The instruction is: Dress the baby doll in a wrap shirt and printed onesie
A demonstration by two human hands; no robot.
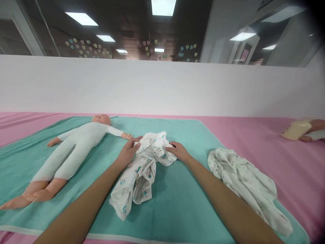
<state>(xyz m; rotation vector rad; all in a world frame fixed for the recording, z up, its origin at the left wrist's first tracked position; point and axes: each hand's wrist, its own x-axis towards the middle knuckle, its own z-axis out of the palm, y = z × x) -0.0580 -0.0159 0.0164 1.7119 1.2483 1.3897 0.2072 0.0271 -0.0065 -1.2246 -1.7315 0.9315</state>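
Observation:
A white baby garment [142, 169] with small teal and coloured prints lies bunched on the teal mat [177, 203]. Its far edge is gripped from the left by my left hand [128, 150], fingers closed on the cloth. On the opposite side my right hand [180, 151] pinches the same garment. The cloth between my hands is crumpled, and its lower part trails toward me, to the left. A baby doll [78, 139] in a white bodysuit rests on its back to the left, one hand close to my left fingers.
Another pale printed garment [246, 183] lies crumpled at the mat's right edge. Farther right, a second doll [299, 129] shows partly on the pink sheet [254, 142]. Behind the mat rises a white wall [152, 88] with dark glass above.

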